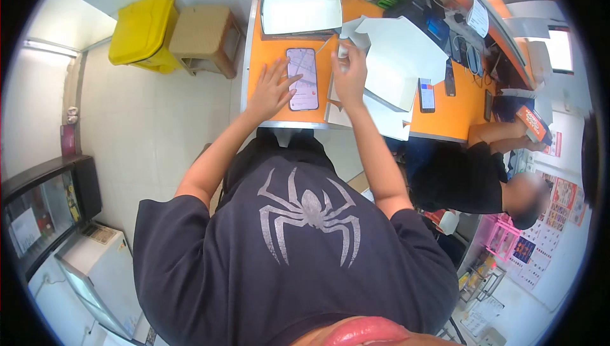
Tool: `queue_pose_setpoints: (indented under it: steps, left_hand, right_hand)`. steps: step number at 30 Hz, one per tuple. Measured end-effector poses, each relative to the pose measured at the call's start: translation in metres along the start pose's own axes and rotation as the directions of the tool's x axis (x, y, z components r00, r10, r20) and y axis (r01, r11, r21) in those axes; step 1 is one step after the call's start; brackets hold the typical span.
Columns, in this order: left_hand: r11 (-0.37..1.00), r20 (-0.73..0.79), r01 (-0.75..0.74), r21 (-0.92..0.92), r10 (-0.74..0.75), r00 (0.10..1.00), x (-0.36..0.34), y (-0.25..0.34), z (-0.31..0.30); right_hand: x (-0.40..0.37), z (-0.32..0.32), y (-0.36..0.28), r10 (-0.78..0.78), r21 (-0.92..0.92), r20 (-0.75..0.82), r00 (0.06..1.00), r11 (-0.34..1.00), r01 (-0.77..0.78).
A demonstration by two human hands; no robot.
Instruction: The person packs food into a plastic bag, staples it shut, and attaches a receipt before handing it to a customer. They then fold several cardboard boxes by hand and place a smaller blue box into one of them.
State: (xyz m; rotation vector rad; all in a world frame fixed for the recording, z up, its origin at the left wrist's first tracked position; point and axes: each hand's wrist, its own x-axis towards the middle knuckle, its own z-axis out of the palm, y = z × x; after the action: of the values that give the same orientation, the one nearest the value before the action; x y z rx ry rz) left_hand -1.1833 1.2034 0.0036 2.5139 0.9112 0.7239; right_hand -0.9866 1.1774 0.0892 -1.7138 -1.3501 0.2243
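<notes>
A smartphone lies face up on the orange tabletop, its lit screen showing a map-like picture. My left hand rests at the phone's left side with fingers spread, and one fingertip reaches onto the screen. To the right of the phone, my right hand is raised with its fingers loosely bent and the thumb apart. White card lies behind and beside those fingers; no held thing is visible between them. Next to this hand is a large unfolded white carton.
Another white carton stands at the table's back. Two more phones, one being a lit phone, lie to the right near cables. A person in black at the right holds an orange box. A stool and yellow bin stand left.
</notes>
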Motion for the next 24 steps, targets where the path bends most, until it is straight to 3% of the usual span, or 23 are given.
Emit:
queue_pose_setpoints:
  steps: [1, 4, 7, 10, 12, 15, 18, 21, 24]
  left_hand:
    - [1.0, -0.013, 0.009, -0.022, -0.009, 1.0, 0.0, 0.001, -0.002]
    - [0.995, -0.068, 0.031, -0.093, -0.038, 0.997, 0.001, 0.001, -0.007]
    - [0.988, -0.123, 0.037, -0.149, -0.055, 0.991, 0.0, -0.001, -0.008]
    - [0.968, -0.191, 0.035, -0.249, -0.085, 0.978, 0.0, -0.003, -0.013]
    - [0.955, -0.263, 0.055, -0.29, -0.135, 0.955, 0.001, -0.002, -0.018]
    - [0.883, -0.401, 0.125, -0.453, -0.327, 0.856, 0.006, 0.0, -0.024]
    - [0.433, -0.288, 0.008, -0.901, -0.613, 0.736, 0.034, 0.011, -0.052]
    - [0.223, 0.01, 0.215, -0.951, -0.671, 0.742, 0.054, -0.006, -0.071]
    - [0.185, 0.163, 0.313, -0.931, -0.557, 0.814, 0.062, -0.008, -0.078]
  right_hand:
    - [0.021, 0.008, 0.007, -0.079, -0.048, -0.048, 0.996, 0.996, 0.076]
    - [0.07, 0.021, -0.001, -0.072, -0.282, -0.058, 0.996, 0.958, 0.053]
    - [0.105, 0.033, 0.006, 0.275, -0.468, 0.166, 0.947, 0.867, -0.17]
    - [0.122, 0.038, 0.021, 0.221, -0.465, 0.163, 0.962, 0.877, -0.123]
    - [0.125, 0.031, 0.016, 0.128, -0.368, 0.072, 0.989, 0.925, -0.093]
    - [0.114, 0.012, 0.003, -0.003, -0.242, -0.005, 1.0, 0.97, 0.002]
    - [0.096, -0.007, -0.005, -0.083, -0.138, -0.051, 0.995, 0.988, 0.075]
    - [0.074, -0.017, -0.013, 0.005, 0.088, -0.151, 0.989, 0.996, 0.008]
    - [0.063, -0.024, -0.021, 0.067, 0.289, -0.206, 0.976, 0.957, -0.005]
